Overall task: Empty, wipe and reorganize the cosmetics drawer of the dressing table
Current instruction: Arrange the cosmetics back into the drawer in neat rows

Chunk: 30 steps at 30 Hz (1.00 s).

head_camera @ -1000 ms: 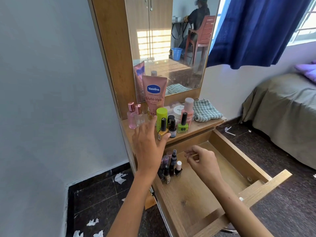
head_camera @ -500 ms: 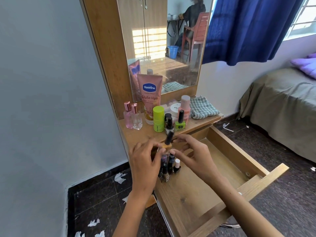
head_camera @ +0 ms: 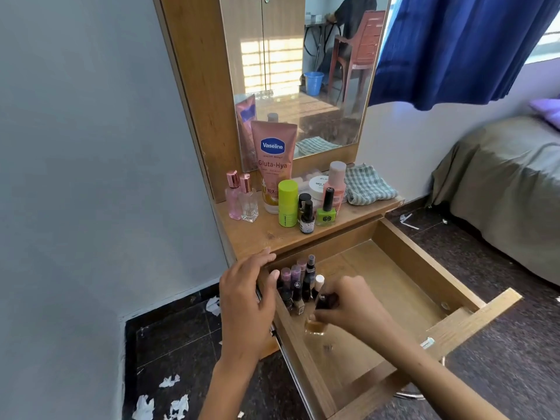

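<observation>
Now setting a bottle (head_camera: 321, 310) into the drawer (head_camera: 424, 262).
Right hand (head_camera: 353, 301) gripping it; left hand (head_camera: 245, 298) open on the drawer's edge.

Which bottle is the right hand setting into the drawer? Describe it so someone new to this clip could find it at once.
Start at the open wooden drawer below the mirror. In its left rear corner stands a cluster of small dark bottles. Just in front of them, the right hand grips a small bottle by its dark cap: it is the only one with amber contents and the only one being held.

drawer (head_camera: 403, 286) right half free, bottles (head_camera: 298, 283) crowd left
</observation>
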Motion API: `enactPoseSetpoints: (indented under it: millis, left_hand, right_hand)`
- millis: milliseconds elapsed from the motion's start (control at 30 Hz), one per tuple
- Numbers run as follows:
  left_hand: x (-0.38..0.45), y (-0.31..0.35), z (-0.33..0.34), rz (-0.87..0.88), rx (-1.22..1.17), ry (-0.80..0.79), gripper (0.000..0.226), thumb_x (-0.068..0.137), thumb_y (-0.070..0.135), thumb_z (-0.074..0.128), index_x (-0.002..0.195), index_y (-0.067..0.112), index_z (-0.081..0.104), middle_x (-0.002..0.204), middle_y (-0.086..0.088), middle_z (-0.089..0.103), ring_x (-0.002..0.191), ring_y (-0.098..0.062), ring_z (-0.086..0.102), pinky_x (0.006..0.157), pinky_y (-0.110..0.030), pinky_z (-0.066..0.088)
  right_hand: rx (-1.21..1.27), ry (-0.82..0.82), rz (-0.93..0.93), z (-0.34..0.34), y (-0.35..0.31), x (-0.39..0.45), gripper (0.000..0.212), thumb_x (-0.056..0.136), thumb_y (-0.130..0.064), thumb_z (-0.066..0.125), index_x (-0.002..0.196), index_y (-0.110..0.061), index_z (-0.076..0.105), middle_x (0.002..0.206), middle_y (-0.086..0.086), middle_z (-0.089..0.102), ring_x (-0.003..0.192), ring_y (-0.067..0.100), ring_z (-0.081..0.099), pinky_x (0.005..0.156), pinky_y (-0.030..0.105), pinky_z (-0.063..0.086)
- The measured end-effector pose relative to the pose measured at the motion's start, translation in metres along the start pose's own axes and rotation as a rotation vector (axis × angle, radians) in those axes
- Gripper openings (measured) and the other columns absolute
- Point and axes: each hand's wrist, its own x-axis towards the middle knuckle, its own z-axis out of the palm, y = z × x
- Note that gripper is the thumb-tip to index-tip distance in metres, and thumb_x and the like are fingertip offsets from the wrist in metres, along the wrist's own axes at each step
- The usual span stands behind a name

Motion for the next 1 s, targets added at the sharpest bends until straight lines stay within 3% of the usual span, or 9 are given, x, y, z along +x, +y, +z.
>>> enactPoseSetpoints:
  millis: [233, 367, 533, 733, 900, 1000]
  left_hand:
    - [-0.005, -0.005, 0.0, 0.022, 0.034, -0.036, 0.02, 0.09, 0.019, 0.063, 0.109, 0.023, 0.067, 0.126, 0.017, 0.057, 0.118, -0.001, 0.047, 0.1, -0.043, 0.043]
    - [-0.007, -0.007, 0.0, 0.029, 0.053, -0.078, 0.021, 0.09, 0.021, 0.065, 0.11, 0.026, 0.069, 0.13, 0.018, 0.054, 0.122, 0.0, 0.042, 0.103, -0.04, 0.039]
    - [-0.008, -0.008, 0.001, 0.05, 0.086, -0.231, 0.023, 0.085, 0.028, 0.07, 0.108, 0.032, 0.071, 0.137, 0.016, 0.05, 0.13, -0.007, 0.038, 0.107, -0.032, 0.026]
    - [-0.01, -0.008, 0.004, 0.065, 0.158, -0.356, 0.021, 0.081, 0.033, 0.072, 0.102, 0.032, 0.074, 0.14, 0.009, 0.049, 0.133, -0.013, 0.035, 0.107, -0.03, 0.019]
    - [-0.001, 0.001, 0.006, 0.078, 0.123, -0.277, 0.021, 0.087, 0.025, 0.068, 0.107, 0.027, 0.072, 0.132, 0.008, 0.057, 0.125, -0.012, 0.044, 0.104, -0.035, 0.029]
    - [0.015, 0.01, 0.008, 0.123, 0.103, -0.169, 0.023, 0.09, 0.024, 0.064, 0.113, 0.023, 0.069, 0.126, 0.007, 0.061, 0.119, -0.013, 0.048, 0.101, -0.036, 0.034]
  right_hand:
    - [-0.064, -0.007, 0.01, 0.023, -0.018, 0.007, 0.031, 0.084, -0.027, 0.069, 0.059, -0.026, 0.053, 0.056, -0.011, 0.054, 0.046, -0.003, 0.052, 0.04, 0.011, 0.037]
    - [-0.01, -0.047, 0.047, 0.024, -0.02, 0.004, 0.022, 0.088, -0.034, 0.067, 0.071, -0.02, 0.064, 0.069, -0.002, 0.067, 0.058, 0.008, 0.065, 0.055, 0.024, 0.056]
    - [0.115, -0.17, 0.093, 0.025, -0.013, 0.006, 0.015, 0.087, -0.019, 0.069, 0.101, -0.014, 0.069, 0.089, 0.004, 0.072, 0.065, 0.008, 0.07, 0.061, 0.027, 0.061]
    - [0.059, -0.142, 0.057, 0.031, -0.01, 0.007, 0.016, 0.087, -0.01, 0.067, 0.102, -0.013, 0.071, 0.089, 0.005, 0.071, 0.066, 0.01, 0.069, 0.061, 0.024, 0.06]
    - [-0.015, -0.117, -0.008, 0.017, -0.011, 0.004, 0.021, 0.085, -0.013, 0.07, 0.105, -0.016, 0.071, 0.102, 0.0, 0.071, 0.08, 0.003, 0.064, 0.066, 0.01, 0.05]
    - [-0.003, -0.059, -0.014, -0.006, -0.011, 0.004, 0.016, 0.082, -0.017, 0.074, 0.098, -0.021, 0.073, 0.097, -0.006, 0.074, 0.086, 0.004, 0.068, 0.079, 0.021, 0.056]
